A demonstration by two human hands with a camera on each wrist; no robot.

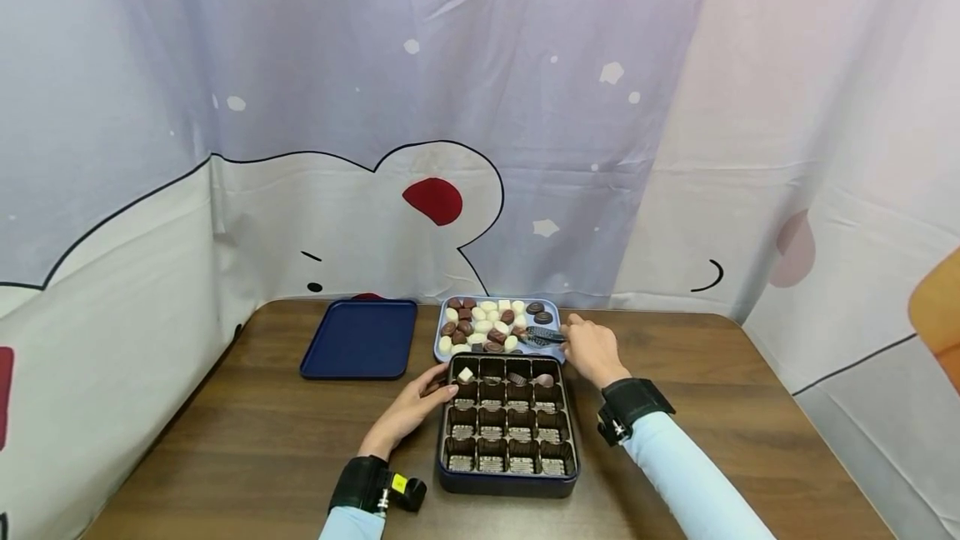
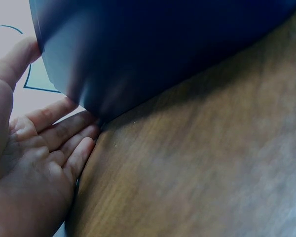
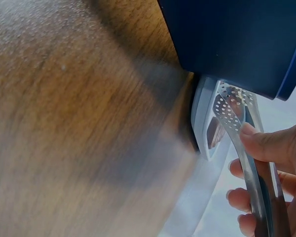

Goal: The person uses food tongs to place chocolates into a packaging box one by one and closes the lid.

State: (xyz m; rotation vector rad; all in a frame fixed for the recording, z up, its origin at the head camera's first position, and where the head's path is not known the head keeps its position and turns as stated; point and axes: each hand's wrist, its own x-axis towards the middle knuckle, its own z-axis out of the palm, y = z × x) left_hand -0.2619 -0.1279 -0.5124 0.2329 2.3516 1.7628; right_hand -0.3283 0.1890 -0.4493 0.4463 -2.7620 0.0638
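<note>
My right hand (image 1: 592,348) holds metal tongs (image 3: 254,173) with perforated ends, thumb on one arm and fingers round the other. The tongs' ends reach over a light blue tray (image 1: 551,303) of brown and white chocolates (image 1: 483,326). Whether a chocolate sits between the ends is unclear. In front stands a dark blue box (image 1: 508,486) with a black insert divided into square compartments. Its far row holds several pieces, including a white one (image 1: 466,375) at the left. My left hand (image 1: 411,408) holds the box's left side near the far corner, thumb over the rim.
A flat dark blue tray (image 1: 360,340) lies to the left of the chocolate tray. The wooden table (image 1: 262,432) ends against a printed curtain (image 1: 420,107) at the back and sides. The box's far edge stands close to the chocolate tray.
</note>
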